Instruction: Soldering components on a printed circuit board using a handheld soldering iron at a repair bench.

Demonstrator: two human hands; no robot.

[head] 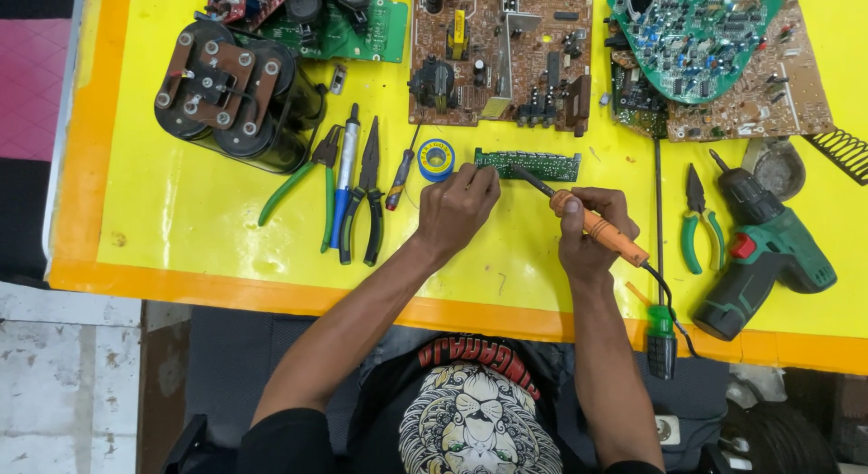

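A small narrow green circuit board point(533, 163) lies on the yellow table point(199, 221) in front of me. My left hand point(455, 209) rests curled beside its left end, fingertips touching the board's edge. My right hand point(589, 232) grips an orange-handled soldering iron point(600, 228), whose dark tip reaches up-left onto the strip board. The iron's black cord runs down past the table's front edge. A small spool of solder wire point(436, 159) with a blue and yellow rim sits just left of the board.
Left of my hands lie green-handled pliers point(303, 180), a blue tool, black cutters point(365, 203) and a small screwdriver point(400, 177). A black capacitor bank point(231, 94) stands far left. Large brown point(502, 53) and green point(696, 40) circuit boards fill the back. A green cordless drill point(768, 252) and small cutters point(696, 222) lie right.
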